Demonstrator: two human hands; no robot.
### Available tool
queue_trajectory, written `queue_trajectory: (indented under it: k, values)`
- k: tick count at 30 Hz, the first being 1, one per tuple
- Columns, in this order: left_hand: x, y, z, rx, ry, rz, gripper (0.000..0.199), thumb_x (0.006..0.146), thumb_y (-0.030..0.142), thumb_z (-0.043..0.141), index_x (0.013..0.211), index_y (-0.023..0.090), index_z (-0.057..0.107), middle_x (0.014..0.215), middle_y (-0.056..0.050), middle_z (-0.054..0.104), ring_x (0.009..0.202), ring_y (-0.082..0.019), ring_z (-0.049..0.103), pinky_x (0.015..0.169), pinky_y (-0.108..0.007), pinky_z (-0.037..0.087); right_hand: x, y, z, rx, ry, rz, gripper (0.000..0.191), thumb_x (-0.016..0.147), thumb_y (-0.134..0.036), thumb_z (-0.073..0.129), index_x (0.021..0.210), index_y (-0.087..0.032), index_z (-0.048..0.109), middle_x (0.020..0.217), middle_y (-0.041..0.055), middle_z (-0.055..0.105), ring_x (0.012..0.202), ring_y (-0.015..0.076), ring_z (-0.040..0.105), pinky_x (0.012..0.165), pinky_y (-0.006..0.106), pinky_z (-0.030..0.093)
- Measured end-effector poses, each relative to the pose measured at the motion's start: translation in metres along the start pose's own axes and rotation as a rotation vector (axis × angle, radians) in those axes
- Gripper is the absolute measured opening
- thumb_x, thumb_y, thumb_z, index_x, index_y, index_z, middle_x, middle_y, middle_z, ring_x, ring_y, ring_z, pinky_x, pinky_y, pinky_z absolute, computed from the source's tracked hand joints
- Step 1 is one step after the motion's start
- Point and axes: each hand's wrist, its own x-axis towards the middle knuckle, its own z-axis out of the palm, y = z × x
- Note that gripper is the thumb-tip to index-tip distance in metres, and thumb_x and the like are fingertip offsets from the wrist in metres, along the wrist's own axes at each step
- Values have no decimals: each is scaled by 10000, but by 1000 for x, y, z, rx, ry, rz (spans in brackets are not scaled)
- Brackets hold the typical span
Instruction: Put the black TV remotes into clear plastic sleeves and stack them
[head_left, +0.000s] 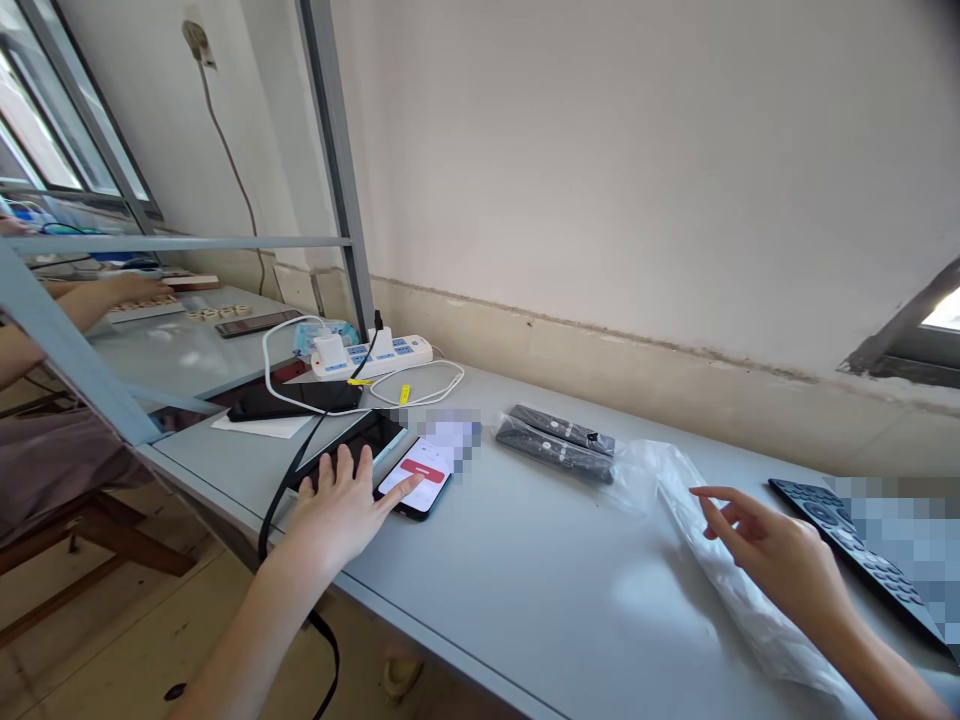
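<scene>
A: Where do we log the lit phone [435, 452]?
B: Left part of the surface [540, 570], between its front and wall-side edges, beside a dark device [384, 428].
A: Hands?
B: Left hand [337, 508]: fingers spread over the dark device, thumb out over the phone's screen, likely angled that way to reach it. We can't tell if it presses. Right hand [780, 560]: fingers loosely bent and parted, nothing visible in them, above the plastic wrap [739, 610].
A: Why the clutter by the left edge?
B: We guess the power strip [411, 350] keeps it near. The two sleeved remotes [555, 452] are probably wrapped against scratches; the bare remote [847, 540] lies far right.
A: Hidden bits?
B: Blur blocks cover the phone's far end and a patch beside the bare remote. Our left hand masks part of the device; the surface's right end is cut off.
</scene>
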Motion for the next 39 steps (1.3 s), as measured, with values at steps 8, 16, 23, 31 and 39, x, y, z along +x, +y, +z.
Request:
queue_trajectory:
  k: [8,16,23,31,39]
  values:
    - [12,-34,13,-113,48,155,815,854,631,272,1465,92,256,1519,-176,180,1412,-338,159,1109,-550,219,1,-19,-10,-12,-35,6,704,706,-821,254,772,-277,697,516,-4,610,372,136,500,410,264,361]
    - [36,-63,17,-195,76,337,823,871,669,129,1468,121,269,1524,-94,178,1415,-259,105,1145,-452,199,4,-24,-9,22,-36,35,854,592,-924,173,755,-281,712,503,21,620,389,163,537,403,286,378]
    - [38,-62,24,-157,135,386,815,893,654,171,1471,85,242,1509,-126,164,1404,-285,123,1128,-508,211,2,-25,-7,34,32,-24,868,603,-942,147,701,-282,703,403,18,541,342,160,499,354,272,318]
    - [32,-46,33,-271,342,598,843,875,730,145,1479,150,237,1531,-105,143,1416,-300,74,1130,-541,162,6,-13,-11,-8,112,12,694,700,-795,247,743,-285,716,493,18,599,390,156,515,394,264,317]
    - [-45,57,18,-140,33,1241,681,893,698,242,1455,313,262,1541,-5,151,1434,-251,124,1144,-464,216,12,9,-29,-298,78,273,367,777,-380,408,955,-271,710,790,17,698,706,201,631,536,264,400]
